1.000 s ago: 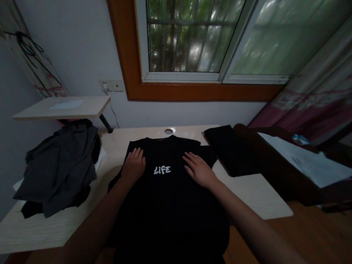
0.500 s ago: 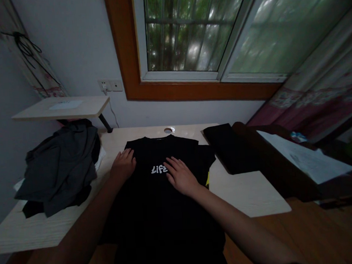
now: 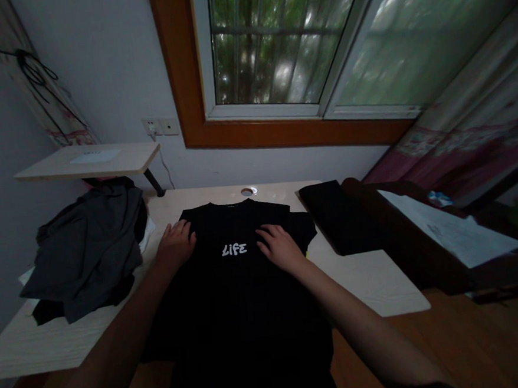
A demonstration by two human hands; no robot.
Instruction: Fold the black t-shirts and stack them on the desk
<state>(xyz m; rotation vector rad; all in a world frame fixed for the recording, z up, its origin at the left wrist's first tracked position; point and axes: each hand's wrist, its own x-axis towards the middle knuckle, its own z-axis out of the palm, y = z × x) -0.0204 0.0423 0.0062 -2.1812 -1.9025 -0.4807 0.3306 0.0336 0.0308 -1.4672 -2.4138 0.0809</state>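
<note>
A black T-shirt (image 3: 230, 290) with white lettering on its chest lies spread on the pale desk (image 3: 363, 287), collar toward the wall. My left hand (image 3: 176, 242) rests at the shirt's left edge near the shoulder, fingers stretched out over the cloth. On the right part of the chest, beside the lettering, my right hand (image 3: 280, 247) lies palm down with its fingers spread. Neither hand holds anything that I can see. The shirt's lower part hangs toward me and blends into dark cloth there. A bit of yellow shows by its right side.
A heap of dark grey and black clothes (image 3: 89, 247) sits at the left, under a small raised shelf (image 3: 88, 161). Folded black cloth or a flat black item (image 3: 340, 218) lies at the right. Behind is a wall with a window; a dark side table (image 3: 423, 265) bears white paper (image 3: 447, 228).
My right hand has slid right, off the white lettering, which now shows whole. My left hand has shifted slightly left, and the shirt's left shoulder with it.
</note>
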